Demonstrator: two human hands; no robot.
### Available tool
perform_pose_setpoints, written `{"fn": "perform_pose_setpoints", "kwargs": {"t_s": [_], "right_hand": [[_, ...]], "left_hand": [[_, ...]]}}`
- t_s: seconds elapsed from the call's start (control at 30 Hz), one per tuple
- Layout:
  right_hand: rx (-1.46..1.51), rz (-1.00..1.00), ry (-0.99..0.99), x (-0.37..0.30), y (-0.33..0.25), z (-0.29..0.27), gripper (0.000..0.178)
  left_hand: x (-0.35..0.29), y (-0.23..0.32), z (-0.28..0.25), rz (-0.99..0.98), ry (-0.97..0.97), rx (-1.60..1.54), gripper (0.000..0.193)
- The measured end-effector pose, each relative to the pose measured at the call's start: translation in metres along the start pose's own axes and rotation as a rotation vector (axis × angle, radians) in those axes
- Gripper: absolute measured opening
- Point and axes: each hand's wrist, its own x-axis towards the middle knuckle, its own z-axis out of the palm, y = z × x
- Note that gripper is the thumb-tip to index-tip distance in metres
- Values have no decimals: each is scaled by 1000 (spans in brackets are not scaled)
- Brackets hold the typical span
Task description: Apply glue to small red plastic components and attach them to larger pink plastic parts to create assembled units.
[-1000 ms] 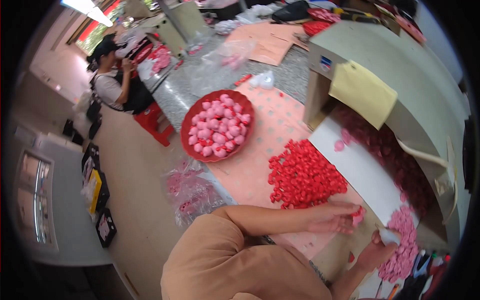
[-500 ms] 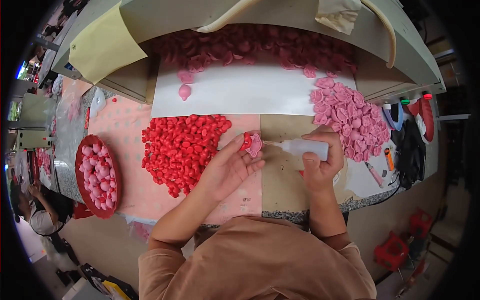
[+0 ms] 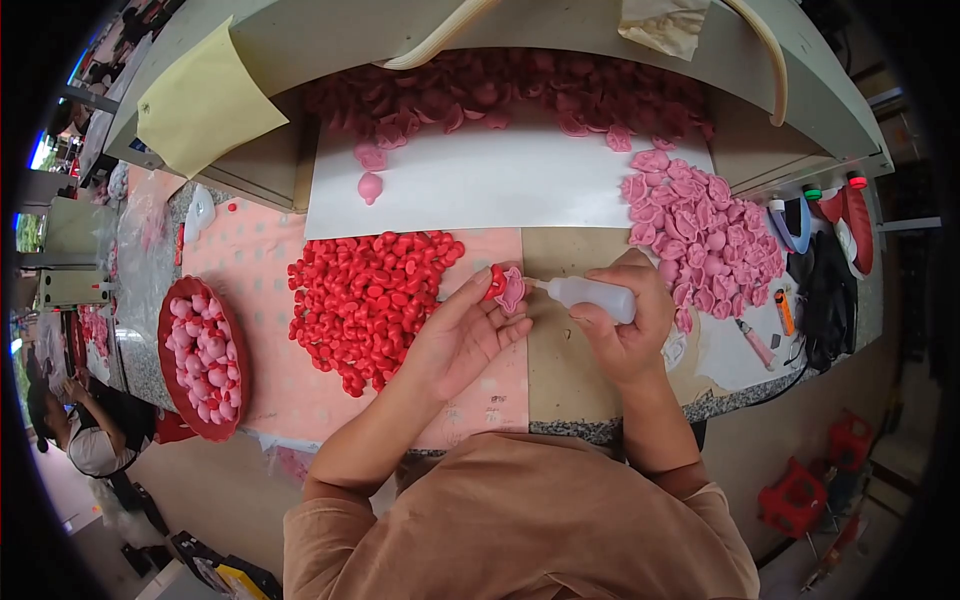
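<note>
My left hand (image 3: 458,345) pinches a small glossy red piece (image 3: 496,283) together with a hollow pink molded piece (image 3: 513,290), its other fingers half open. In my right hand (image 3: 640,335) is a translucent white squeeze bottle (image 3: 597,299), tilted on its side. The bottle's narrow nozzle points left at the pink piece's edge; whether the two touch I cannot tell. A big heap of red pieces (image 3: 365,305) lies left of my left hand. Beyond my right hand is a pile of pink hollow pieces (image 3: 712,240).
A red bowl (image 3: 206,430) of pink-and-red pieces stands at the left. More pink pieces (image 3: 500,92) fill the space under the grey shelf (image 3: 560,30). An orange cutter (image 3: 784,312), a pink-handled tool (image 3: 757,345) and a black cloth-like item (image 3: 828,295) lie right. Another person sits far left.
My right hand and the bottle have shifted slightly left, closer to the pink piece. My left hand keeps its pinch on the pieces. The whole view has shifted a little.
</note>
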Motion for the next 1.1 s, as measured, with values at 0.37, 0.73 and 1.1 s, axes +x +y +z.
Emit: {"fn": "perform_pose_setpoints", "kwargs": {"t_s": [0.37,0.73,1.1], "right_hand": [[-17,5,5,0,2,2,32],[-18,-23,7,1,3,3,30],[-25,-14,55,4,2,4,33]], "left_hand": [[1,0,-1,-24,4,-18,35],[1,0,-2,-39,-17,-20,36],[2,-1,-4,-35,-26,-24,36]]}}
